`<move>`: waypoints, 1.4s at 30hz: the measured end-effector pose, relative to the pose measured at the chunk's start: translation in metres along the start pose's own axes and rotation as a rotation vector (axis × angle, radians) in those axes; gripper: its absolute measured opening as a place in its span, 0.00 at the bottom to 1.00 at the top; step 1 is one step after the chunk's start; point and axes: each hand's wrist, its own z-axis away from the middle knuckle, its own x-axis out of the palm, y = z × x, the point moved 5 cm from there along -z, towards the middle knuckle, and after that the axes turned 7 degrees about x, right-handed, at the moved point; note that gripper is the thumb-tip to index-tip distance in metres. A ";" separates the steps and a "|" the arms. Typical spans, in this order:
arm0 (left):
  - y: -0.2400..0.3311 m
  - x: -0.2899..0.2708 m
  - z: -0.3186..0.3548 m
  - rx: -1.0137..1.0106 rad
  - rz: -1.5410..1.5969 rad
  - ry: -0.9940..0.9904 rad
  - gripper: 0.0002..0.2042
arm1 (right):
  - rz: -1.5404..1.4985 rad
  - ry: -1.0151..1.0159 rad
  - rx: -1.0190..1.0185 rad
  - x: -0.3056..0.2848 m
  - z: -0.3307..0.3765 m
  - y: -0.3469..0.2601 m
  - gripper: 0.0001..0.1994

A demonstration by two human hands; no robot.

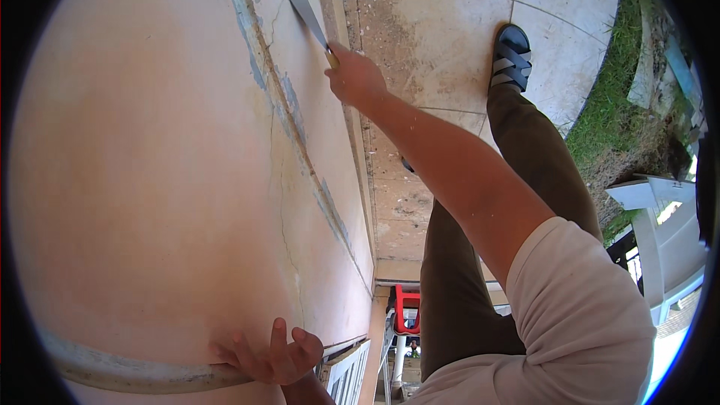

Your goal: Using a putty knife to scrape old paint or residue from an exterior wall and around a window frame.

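My right hand [357, 79] is closed around the handle of a putty knife [307, 16], whose wide metal blade reaches to the pale pink wall [150, 135]. The blade's edge lies at the wall beside a thin crack, above a strip with peeling paint [281, 101]. Lower down, my left hand [274, 356] has its fingers apart and holds nothing. It is by the wall, next to a worn ledge [150, 375]; whether the fingertips touch the wall I cannot tell.
Pale floor tiles [450, 19] with paint chips and dirt run along the wall's foot. My sandalled foot [511, 56] stands on them. Grass [619, 97] borders the tiles at right. Behind me are a ladder with a red part [407, 309] and a louvred shutter [346, 375].
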 end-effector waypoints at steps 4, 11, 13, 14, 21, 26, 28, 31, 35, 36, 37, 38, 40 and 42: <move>-0.002 0.000 0.001 -0.049 -0.004 0.023 0.11 | 0.021 -0.019 0.014 -0.022 -0.018 -0.025 0.26; 0.000 0.001 -0.001 0.040 -0.009 0.000 0.11 | 0.031 0.010 -0.008 -0.018 -0.013 -0.020 0.24; 0.000 0.000 -0.002 -0.023 0.027 0.024 0.11 | 0.023 0.070 -0.038 -0.042 -0.052 -0.041 0.23; 0.001 0.000 -0.002 -0.023 0.029 0.013 0.11 | 0.021 0.085 -0.043 -0.050 -0.061 -0.046 0.22; -0.004 -0.006 0.000 -0.017 -0.010 0.007 0.11 | 0.136 -0.220 0.108 0.026 0.020 0.051 0.24; -0.001 0.001 -0.004 0.001 -0.017 -0.028 0.10 | 0.071 -0.144 0.073 0.024 0.000 0.061 0.27; 0.000 -0.002 -0.009 0.032 -0.020 0.003 0.12 | 0.055 -0.008 -0.011 -0.008 -0.047 0.014 0.25; 0.000 -0.003 -0.007 0.008 -0.021 -0.025 0.11 | 0.093 0.147 -0.073 -0.055 -0.113 -0.047 0.20; -0.003 -0.003 -0.001 -0.024 -0.050 -0.023 0.11 | 0.089 0.110 -0.028 -0.050 -0.099 -0.056 0.21; -0.003 -0.002 0.001 -0.033 -0.046 -0.013 0.11 | 0.082 0.073 -0.023 -0.038 -0.084 -0.042 0.22; -0.003 0.000 0.001 -0.041 -0.036 0.000 0.11 | 0.078 0.039 -0.015 -0.022 -0.064 -0.016 0.23; -0.002 0.001 -0.001 -0.043 -0.034 0.012 0.11 | 0.079 -0.018 -0.004 -0.006 -0.040 0.008 0.25; 0.001 0.004 -0.006 0.028 -0.017 0.025 0.12 | 0.078 -0.116 0.034 0.030 0.009 0.053 0.26; 0.000 0.000 -0.003 0.010 -0.021 0.001 0.11 | 0.047 -0.164 0.064 0.040 0.048 0.065 0.25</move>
